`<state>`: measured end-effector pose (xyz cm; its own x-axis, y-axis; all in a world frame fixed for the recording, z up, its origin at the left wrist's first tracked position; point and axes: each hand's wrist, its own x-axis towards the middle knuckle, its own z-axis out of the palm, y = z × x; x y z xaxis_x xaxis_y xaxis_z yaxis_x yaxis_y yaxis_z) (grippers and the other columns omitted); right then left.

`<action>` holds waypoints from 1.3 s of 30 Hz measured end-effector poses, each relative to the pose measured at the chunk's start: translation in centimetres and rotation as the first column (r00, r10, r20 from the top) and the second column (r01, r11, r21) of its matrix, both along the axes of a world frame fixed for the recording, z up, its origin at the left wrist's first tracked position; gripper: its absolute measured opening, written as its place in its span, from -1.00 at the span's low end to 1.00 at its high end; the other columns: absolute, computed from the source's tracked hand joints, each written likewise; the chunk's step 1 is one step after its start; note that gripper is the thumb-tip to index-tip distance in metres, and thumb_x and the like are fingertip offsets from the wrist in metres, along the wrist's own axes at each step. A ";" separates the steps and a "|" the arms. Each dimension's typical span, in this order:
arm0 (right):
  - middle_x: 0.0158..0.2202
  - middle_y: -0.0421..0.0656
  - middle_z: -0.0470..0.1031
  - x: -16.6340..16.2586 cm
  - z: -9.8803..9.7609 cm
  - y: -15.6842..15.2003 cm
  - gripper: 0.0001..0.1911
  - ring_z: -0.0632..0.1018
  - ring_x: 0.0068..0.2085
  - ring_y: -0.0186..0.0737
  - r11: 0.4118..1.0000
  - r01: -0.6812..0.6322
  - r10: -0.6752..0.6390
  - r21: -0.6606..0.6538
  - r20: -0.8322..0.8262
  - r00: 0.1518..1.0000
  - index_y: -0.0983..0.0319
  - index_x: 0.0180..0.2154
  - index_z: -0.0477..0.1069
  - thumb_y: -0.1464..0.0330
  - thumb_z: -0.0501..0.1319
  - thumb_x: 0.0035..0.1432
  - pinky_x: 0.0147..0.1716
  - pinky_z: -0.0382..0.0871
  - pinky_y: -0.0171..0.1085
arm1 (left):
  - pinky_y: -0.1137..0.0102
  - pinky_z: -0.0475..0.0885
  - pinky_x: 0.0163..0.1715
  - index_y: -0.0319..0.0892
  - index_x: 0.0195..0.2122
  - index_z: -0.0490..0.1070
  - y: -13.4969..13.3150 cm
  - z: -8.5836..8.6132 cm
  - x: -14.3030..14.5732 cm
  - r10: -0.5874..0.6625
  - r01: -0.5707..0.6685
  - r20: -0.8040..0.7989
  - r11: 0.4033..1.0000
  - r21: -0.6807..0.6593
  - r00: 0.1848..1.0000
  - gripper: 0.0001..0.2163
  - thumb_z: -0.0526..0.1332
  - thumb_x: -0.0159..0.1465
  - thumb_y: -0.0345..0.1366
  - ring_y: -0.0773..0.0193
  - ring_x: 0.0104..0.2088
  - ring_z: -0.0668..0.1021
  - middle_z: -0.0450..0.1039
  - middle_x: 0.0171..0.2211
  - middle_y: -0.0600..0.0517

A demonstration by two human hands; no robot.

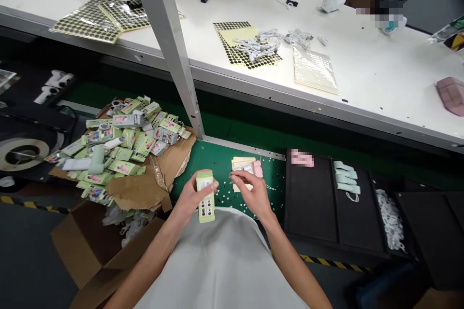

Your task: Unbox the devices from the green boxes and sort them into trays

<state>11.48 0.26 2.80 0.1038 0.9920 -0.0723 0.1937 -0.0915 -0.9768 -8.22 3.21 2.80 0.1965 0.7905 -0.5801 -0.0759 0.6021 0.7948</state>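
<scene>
We're on the left hand (191, 198), closed around a green box (205, 196), its long side running 12 to 6; the right hand (255, 196) is near, at 3 o'clock, fingertips (232, 175) pinched, holding what we can't tell.

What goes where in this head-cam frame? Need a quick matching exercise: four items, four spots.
Items:
1. green product box
2. coiled white cables
3. mint-green pieces
4. heap of packaged boxes

Spots:
A. black divided tray
B. left hand
C. flattened cardboard
D. black-dot sticker sheet

Pairs: 1-B, 2-D, 3-A, 4-C
</scene>
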 end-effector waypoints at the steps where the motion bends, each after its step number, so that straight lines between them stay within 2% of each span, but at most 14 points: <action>1: -0.15 -0.12 0.67 0.0 0.3 0.1 -0.77 0.67 -0.20 -0.15 0.998 -0.034 0.031 0.055 0.054 0.998 0.14 -0.10 0.61 0.22 0.25 0.32 -0.18 0.57 -0.22 | 0.37 0.48 -0.32 -0.15 -0.16 0.47 -0.1 0.1 0.1 -0.084 0.095 -0.104 0.990 0.105 0.991 -0.58 0.51 0.01 -0.13 0.21 -0.35 0.57 0.56 -0.35 0.06; 4: -0.02 -0.11 0.64 0.0 0.9 0.6 -0.77 0.66 -0.08 -0.16 0.957 -0.199 0.160 0.210 0.187 0.969 0.11 -0.04 0.60 0.26 0.23 0.35 -0.17 0.57 -0.26 | 0.38 0.44 -0.32 -0.14 -0.18 0.49 0.0 0.5 0.3 -0.201 0.308 -0.350 0.908 0.284 0.915 -0.59 0.48 -0.02 -0.12 0.21 -0.34 0.55 0.56 -0.35 0.07; 7: 0.03 -0.12 0.63 0.4 1.1 1.0 -0.75 0.65 -0.02 -0.17 0.887 -0.378 0.273 0.266 0.359 0.893 0.11 0.01 0.57 0.28 0.20 0.38 -0.06 0.55 -0.25 | 0.38 0.45 -0.30 -0.12 -0.09 0.49 0.1 0.7 0.4 -0.216 0.396 -0.458 0.851 0.345 0.862 -0.56 0.44 0.01 -0.12 0.20 -0.30 0.56 0.60 -0.27 0.06; 11: -0.03 -0.11 0.66 1.2 2.5 1.6 -0.68 0.68 -0.11 -0.14 0.817 -0.555 0.360 0.157 0.614 0.702 0.17 0.12 0.48 0.29 0.18 0.40 -0.17 0.52 -0.27 | 0.39 0.44 -0.33 -0.11 -0.06 0.50 0.2 0.9 0.0 -0.262 0.484 -0.541 0.814 0.322 0.799 -0.56 0.41 0.04 -0.11 0.20 -0.34 0.57 0.61 -0.29 0.07; 14: -0.04 -0.12 0.66 1.2 3.8 1.8 -0.68 0.68 -0.16 -0.14 0.757 -0.653 0.449 0.030 0.703 0.552 0.16 0.15 0.43 0.34 0.16 0.41 -0.21 0.47 -0.29 | 0.38 0.43 -0.31 -0.07 -0.07 0.53 0.1 1.1 -0.2 -0.278 0.515 -0.572 0.801 0.305 0.772 -0.59 0.40 0.03 -0.16 0.16 -0.31 0.58 0.62 -0.28 0.07; 16: -0.04 -0.10 0.65 0.8 4.0 1.9 -0.67 0.67 -0.18 -0.13 0.744 -0.668 0.467 -0.029 0.737 0.489 0.15 0.14 0.43 0.39 0.19 0.37 -0.27 0.44 -0.30 | 0.37 0.42 -0.30 -0.04 -0.09 0.55 0.0 1.3 -0.1 -0.260 0.502 -0.582 0.809 0.305 0.771 -0.61 0.42 0.02 -0.19 0.12 -0.29 0.58 0.63 -0.27 0.06; 18: -0.11 -0.05 0.66 0.4 3.7 2.0 -0.68 0.65 -0.23 -0.12 0.758 -0.648 0.469 -0.081 0.758 0.454 0.18 0.07 0.47 0.48 0.21 0.31 -0.32 0.41 -0.31 | 0.37 0.40 -0.32 -0.04 -0.14 0.56 -0.2 1.6 0.3 -0.257 0.492 -0.571 0.815 0.304 0.779 -0.64 0.44 0.00 -0.20 0.10 -0.31 0.57 0.63 -0.30 0.06; 20: -0.20 -0.03 0.66 0.4 3.2 1.9 -0.70 0.64 -0.29 -0.11 0.785 -0.608 0.474 -0.117 0.745 0.469 0.22 -0.04 0.52 0.58 0.20 0.23 -0.34 0.40 -0.30 | 0.37 0.39 -0.36 -0.03 -0.17 0.57 -0.6 2.0 0.7 -0.277 0.492 -0.541 0.816 0.304 0.794 -0.65 0.47 -0.02 -0.20 0.11 -0.34 0.56 0.62 -0.33 0.06; 21: -0.24 -0.04 0.65 0.5 2.9 1.9 -0.70 0.64 -0.31 -0.11 0.804 -0.584 0.471 -0.116 0.722 0.506 0.22 -0.08 0.53 0.60 0.19 0.20 -0.33 0.40 -0.29 | 0.38 0.38 -0.37 -0.03 -0.18 0.58 -0.7 2.1 0.9 -0.282 0.488 -0.527 0.818 0.305 0.802 -0.65 0.48 -0.03 -0.20 0.11 -0.35 0.56 0.62 -0.34 0.07; 25: -0.19 -0.12 0.64 1.9 3.4 1.4 -0.70 0.63 -0.27 -0.19 0.879 -0.475 0.400 0.035 0.487 0.776 0.11 0.01 0.52 0.45 0.14 0.32 -0.28 0.46 -0.29 | 0.39 0.39 -0.36 -0.02 -0.17 0.59 -0.8 2.6 1.0 -0.222 0.432 -0.524 0.843 0.321 0.822 -0.64 0.49 -0.04 -0.21 0.12 -0.35 0.56 0.62 -0.33 0.07; 27: -0.14 -0.14 0.62 2.6 4.2 1.3 -0.72 0.63 -0.27 -0.23 0.876 -0.476 0.417 0.080 0.370 0.830 0.08 0.03 0.52 0.35 0.16 0.34 -0.29 0.47 -0.31 | 0.38 0.41 -0.32 -0.01 -0.15 0.59 -0.6 2.6 0.6 -0.205 0.436 -0.535 0.829 0.349 0.819 -0.63 0.49 -0.03 -0.21 0.11 -0.31 0.57 0.63 -0.29 0.05; 31: -0.11 -0.13 0.61 3.0 5.1 1.6 -0.73 0.63 -0.25 -0.20 0.824 -0.563 0.502 0.062 0.379 0.777 0.11 0.02 0.56 0.33 0.23 0.30 -0.26 0.44 -0.29 | 0.36 0.42 -0.27 0.00 -0.14 0.60 0.0 2.5 -0.3 -0.264 0.519 -0.541 0.757 0.397 0.799 -0.64 0.50 0.00 -0.16 0.08 -0.26 0.58 0.64 -0.23 0.03; 35: -0.11 -0.14 0.62 2.7 5.0 1.7 -0.75 0.62 -0.26 -0.23 0.820 -0.568 0.502 0.067 0.391 0.771 0.11 -0.03 0.58 0.37 0.20 0.31 -0.25 0.41 -0.31 | 0.36 0.41 -0.23 -0.01 -0.16 0.61 0.5 3.2 -0.5 -0.304 0.576 -0.545 0.688 0.442 0.781 -0.66 0.50 0.01 -0.16 0.06 -0.24 0.58 0.64 -0.21 0.02; 39: -0.26 -0.20 0.61 2.6 5.2 1.7 -0.71 0.57 -0.32 -0.24 0.807 -0.588 0.515 0.045 0.431 0.741 0.08 -0.16 0.60 0.47 0.15 0.22 -0.27 0.37 -0.32 | 0.40 0.36 -0.35 -0.01 -0.27 0.60 0.9 4.0 -0.2 -0.385 0.657 -0.557 0.607 0.447 0.736 -0.79 0.45 0.04 -0.21 0.14 -0.36 0.54 0.61 -0.34 0.07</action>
<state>14.12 1.91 7.99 -0.4831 0.8752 0.0244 0.5143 0.3062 -0.8011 -8.37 4.10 6.77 0.5671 0.8077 -0.1615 0.4717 -0.1577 0.8675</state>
